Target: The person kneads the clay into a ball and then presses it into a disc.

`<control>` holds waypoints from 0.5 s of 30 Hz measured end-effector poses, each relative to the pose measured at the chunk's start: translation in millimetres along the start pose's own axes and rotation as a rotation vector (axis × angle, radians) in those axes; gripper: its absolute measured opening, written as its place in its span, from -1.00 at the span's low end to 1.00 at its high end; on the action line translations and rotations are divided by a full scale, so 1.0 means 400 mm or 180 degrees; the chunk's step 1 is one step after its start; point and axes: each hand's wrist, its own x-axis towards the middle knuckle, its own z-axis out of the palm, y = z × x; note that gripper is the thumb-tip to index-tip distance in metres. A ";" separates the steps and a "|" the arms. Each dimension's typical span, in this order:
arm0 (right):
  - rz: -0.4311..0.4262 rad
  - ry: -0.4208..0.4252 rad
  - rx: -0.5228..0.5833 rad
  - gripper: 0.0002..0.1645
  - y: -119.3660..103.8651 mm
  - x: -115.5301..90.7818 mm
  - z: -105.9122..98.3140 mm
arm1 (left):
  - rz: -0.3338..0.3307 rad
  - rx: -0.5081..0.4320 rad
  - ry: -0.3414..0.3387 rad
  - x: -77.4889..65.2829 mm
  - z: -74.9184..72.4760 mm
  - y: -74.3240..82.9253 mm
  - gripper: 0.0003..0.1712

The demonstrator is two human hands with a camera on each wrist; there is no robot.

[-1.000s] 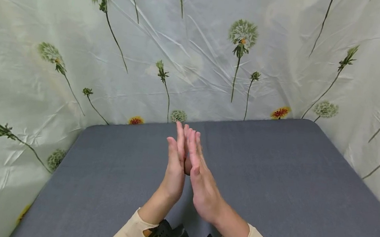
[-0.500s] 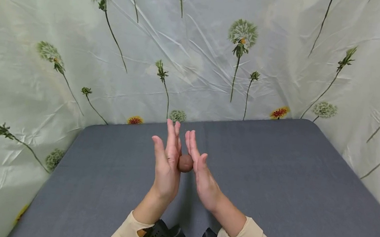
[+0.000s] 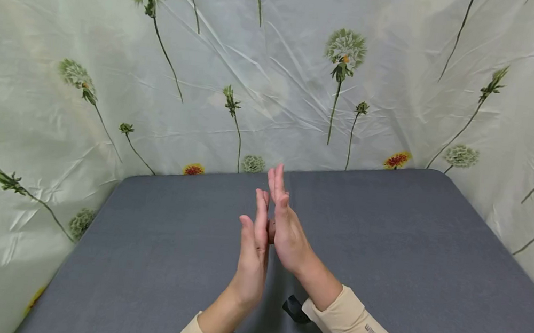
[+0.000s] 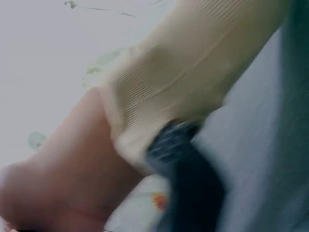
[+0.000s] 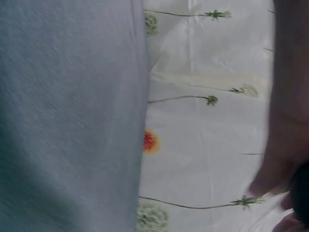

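Note:
A small brown ball point(image 3: 271, 231), smooth and clay-like, sits between my two palms above the grey table. Only a narrow strip of it shows in the head view; the palms cover the rest. My left hand point(image 3: 254, 264) presses it from the left, fingers straight and pointing up and away. From the other side my right hand point(image 3: 291, 239) presses with straight fingers, its fingertips reaching higher than the left ones. In the left wrist view the left hand's base point(image 4: 63, 169) is blurred. The right wrist view has the right hand point(image 5: 289, 130) dark along its right edge.
Below the hands stretches a grey padded tabletop point(image 3: 168, 243). Behind and beside it hangs a pale curtain point(image 3: 286, 72) printed with dandelions. Black camera straps point(image 3: 295, 310) stick out under both cream sleeves point(image 3: 344, 313).
The hands parted a little half a second ago, baring the ball, and are closer together now. The left hand has slid back toward the body while the right has slid forward.

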 end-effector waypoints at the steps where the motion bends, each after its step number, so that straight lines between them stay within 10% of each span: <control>1: 0.0089 -0.0023 0.0062 -0.01 0.006 -0.006 0.002 | 0.0031 -0.0018 0.0054 0.003 -0.002 0.004 -0.01; 9: -0.0178 -0.0022 0.0012 -0.15 -0.017 -0.082 0.034 | -0.0027 -0.0014 0.0295 0.071 -0.028 0.029 0.06; 15: -0.0422 0.0081 -0.0319 -0.05 -0.047 -0.033 0.002 | -0.0208 -0.0113 -0.0101 0.026 -0.009 -0.004 0.02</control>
